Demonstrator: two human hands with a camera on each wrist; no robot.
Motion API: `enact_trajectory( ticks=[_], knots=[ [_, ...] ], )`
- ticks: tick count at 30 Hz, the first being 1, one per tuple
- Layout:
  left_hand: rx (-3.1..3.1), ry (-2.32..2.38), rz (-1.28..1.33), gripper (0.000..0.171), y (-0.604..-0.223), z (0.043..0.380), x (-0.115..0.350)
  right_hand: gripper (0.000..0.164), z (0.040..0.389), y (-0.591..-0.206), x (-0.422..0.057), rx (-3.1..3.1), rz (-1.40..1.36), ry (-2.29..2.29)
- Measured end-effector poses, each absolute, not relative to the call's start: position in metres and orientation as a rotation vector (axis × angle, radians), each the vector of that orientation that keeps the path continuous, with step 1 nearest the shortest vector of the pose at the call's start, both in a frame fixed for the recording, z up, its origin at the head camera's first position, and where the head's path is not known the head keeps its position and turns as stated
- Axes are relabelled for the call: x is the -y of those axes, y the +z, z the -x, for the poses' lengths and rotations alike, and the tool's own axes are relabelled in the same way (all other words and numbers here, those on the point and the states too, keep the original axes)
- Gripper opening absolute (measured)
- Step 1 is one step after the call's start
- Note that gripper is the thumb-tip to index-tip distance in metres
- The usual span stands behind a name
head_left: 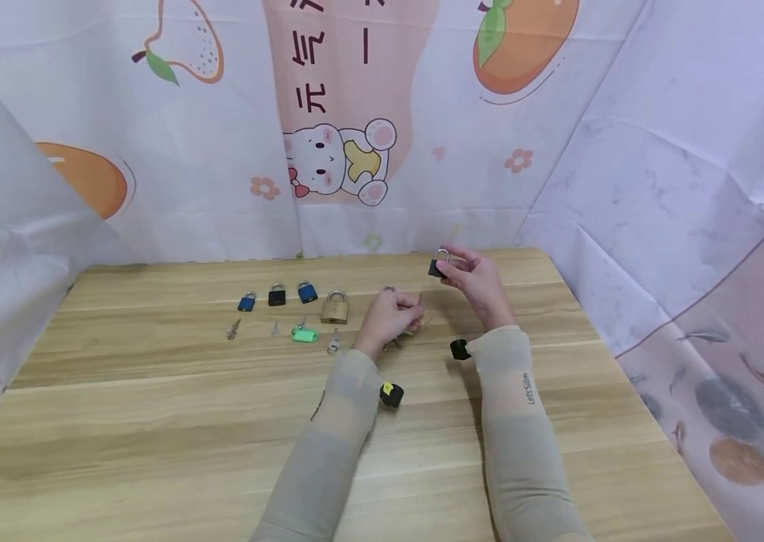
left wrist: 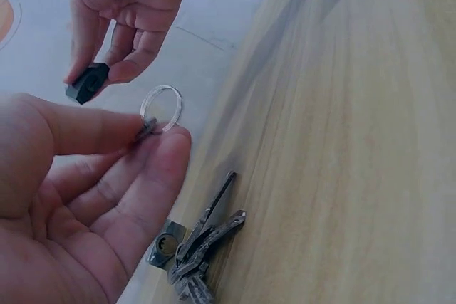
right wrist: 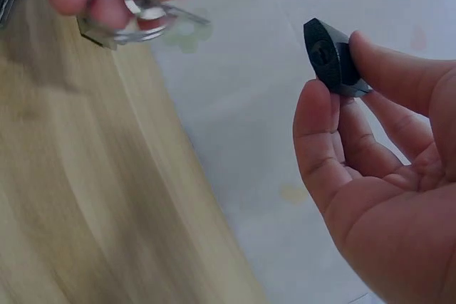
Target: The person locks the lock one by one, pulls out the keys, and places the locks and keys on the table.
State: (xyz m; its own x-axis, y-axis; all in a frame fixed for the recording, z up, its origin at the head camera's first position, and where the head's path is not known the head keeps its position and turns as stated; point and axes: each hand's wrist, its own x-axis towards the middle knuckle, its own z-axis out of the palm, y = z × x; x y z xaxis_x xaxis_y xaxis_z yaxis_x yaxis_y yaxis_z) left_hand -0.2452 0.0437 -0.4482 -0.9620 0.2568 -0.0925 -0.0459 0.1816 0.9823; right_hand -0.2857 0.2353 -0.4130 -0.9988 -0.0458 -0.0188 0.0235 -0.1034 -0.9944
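Observation:
Raised over the table's back right, my right hand (head_left: 479, 286) holds a small black padlock (head_left: 435, 269) between thumb and fingers. Its steel shackle points up in the head view, and the keyhole end (right wrist: 323, 51) faces the right wrist camera. My left hand (head_left: 387, 320) pinches a small key (left wrist: 146, 129) with a thin wire ring (left wrist: 162, 87) on it, apart from the padlock. Below the left hand, a bunch of keys (left wrist: 203, 243) lies on the table beside another dark padlock (left wrist: 166, 245), mostly hidden by this hand in the head view.
Left of the hands stand a brass padlock (head_left: 334, 310), a blue padlock (head_left: 307, 292), a black padlock (head_left: 276, 295) and a smaller blue padlock (head_left: 246, 302). Before them lie several keys (head_left: 233, 330), one with a green tag (head_left: 304, 336). A printed curtain (head_left: 219, 188) hangs behind the table.

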Motion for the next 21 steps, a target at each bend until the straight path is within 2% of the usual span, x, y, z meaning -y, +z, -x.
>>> enact_trajectory(
  ticks=[21],
  knots=[
    [-2.208,1.760,0.021,0.015,-0.451,0.239,-0.057,0.047,0.284,-0.421,-0.233,-2.187,0.069,-2.072]
  ],
)
